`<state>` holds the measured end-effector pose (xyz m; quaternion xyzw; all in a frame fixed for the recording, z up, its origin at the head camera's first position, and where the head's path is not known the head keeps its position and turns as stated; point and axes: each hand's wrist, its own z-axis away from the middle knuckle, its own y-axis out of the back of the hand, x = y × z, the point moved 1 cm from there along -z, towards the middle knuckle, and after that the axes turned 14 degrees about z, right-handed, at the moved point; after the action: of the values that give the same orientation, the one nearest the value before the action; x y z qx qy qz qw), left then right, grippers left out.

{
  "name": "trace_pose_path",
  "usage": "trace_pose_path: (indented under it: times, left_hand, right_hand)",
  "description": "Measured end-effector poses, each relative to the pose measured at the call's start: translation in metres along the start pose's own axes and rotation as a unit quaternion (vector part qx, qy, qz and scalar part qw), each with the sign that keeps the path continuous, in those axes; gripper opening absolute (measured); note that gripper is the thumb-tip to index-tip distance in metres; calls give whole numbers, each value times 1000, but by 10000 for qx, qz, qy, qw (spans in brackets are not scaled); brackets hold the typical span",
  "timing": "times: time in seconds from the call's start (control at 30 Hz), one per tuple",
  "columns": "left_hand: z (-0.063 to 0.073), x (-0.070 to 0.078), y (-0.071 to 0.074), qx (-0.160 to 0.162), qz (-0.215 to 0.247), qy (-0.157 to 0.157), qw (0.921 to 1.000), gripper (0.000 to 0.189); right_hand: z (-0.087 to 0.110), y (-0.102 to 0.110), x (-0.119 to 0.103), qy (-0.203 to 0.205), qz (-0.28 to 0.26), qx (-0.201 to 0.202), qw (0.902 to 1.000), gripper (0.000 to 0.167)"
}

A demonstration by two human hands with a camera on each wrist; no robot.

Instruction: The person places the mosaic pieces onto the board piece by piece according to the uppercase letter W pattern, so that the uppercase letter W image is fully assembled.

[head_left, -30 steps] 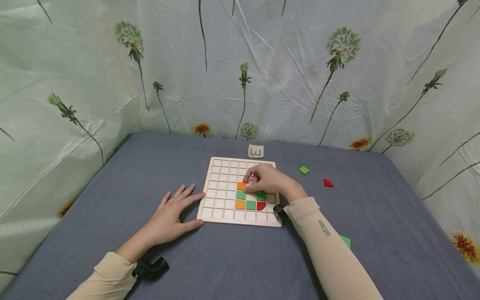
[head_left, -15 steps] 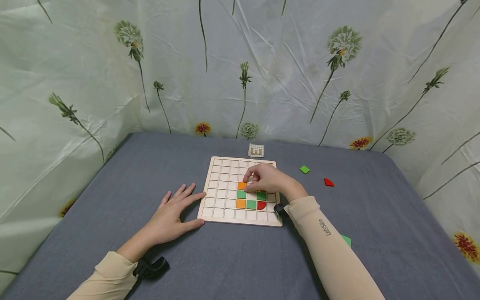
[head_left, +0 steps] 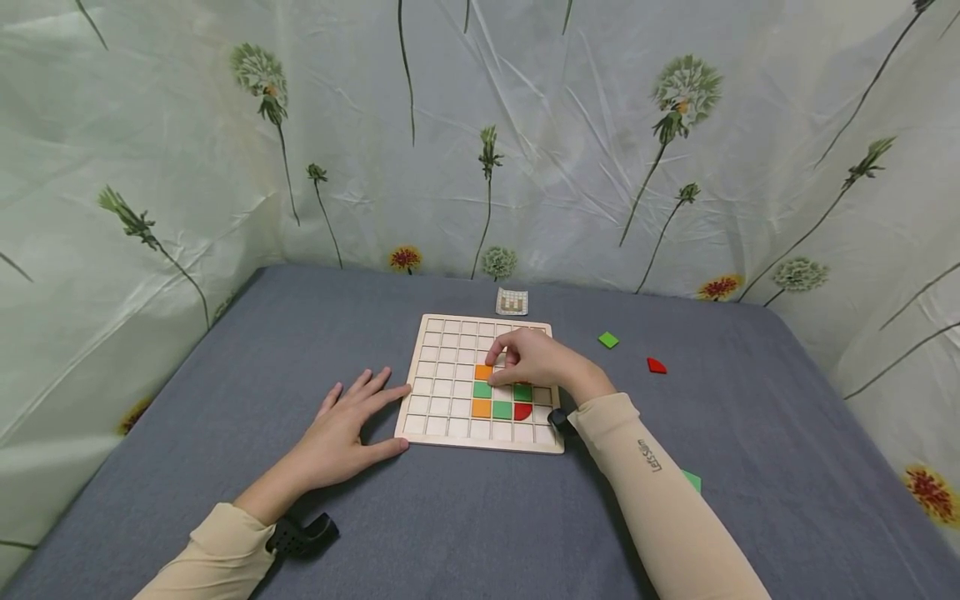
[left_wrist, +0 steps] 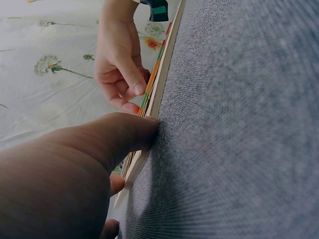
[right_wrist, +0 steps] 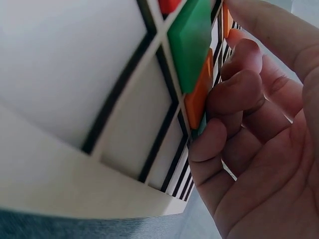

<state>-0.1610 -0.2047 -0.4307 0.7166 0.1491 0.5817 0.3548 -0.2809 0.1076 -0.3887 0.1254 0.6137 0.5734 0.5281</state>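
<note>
A pale wooden grid board [head_left: 438, 429] lies on the table with several coloured tiles in its cells. My right hand [head_left: 536, 358] is over the board, its thumb and index finger pinching the edges of an orange tile [head_left: 482, 372] that sits in the grid. Below that tile are a green tile [head_left: 482, 390], another orange tile [head_left: 481, 408] and a red quarter-round tile [head_left: 522, 412]. More tiles are partly hidden by the hand; the right wrist view shows a green one [right_wrist: 192, 45] there. My left hand [head_left: 341, 437] lies with spread fingers, index and thumb tips touching the board's left edge.
Behind the board lies a small pattern card [head_left: 512, 302]. To the right are a loose light-green tile [head_left: 608, 340] and a loose red quarter-round tile [head_left: 656, 366]. A green piece [head_left: 692, 481] shows partly behind the right sleeve. Floral curtain [head_left: 555, 167] surrounds the grey table [head_left: 480, 517].
</note>
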Motion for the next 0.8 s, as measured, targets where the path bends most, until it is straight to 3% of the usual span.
trace_pose_path:
  times: [0.43,0.8]
  left_hand:
    - [-1,0,-1,-28,12,9,10000,75]
    - [-1,-1,0,-15,-34,6,10000,74]
  right_hand:
    - [15,10,3,10,500,-8,9988,26]
    - [63,40,34,-427,1041,65,9936,30]
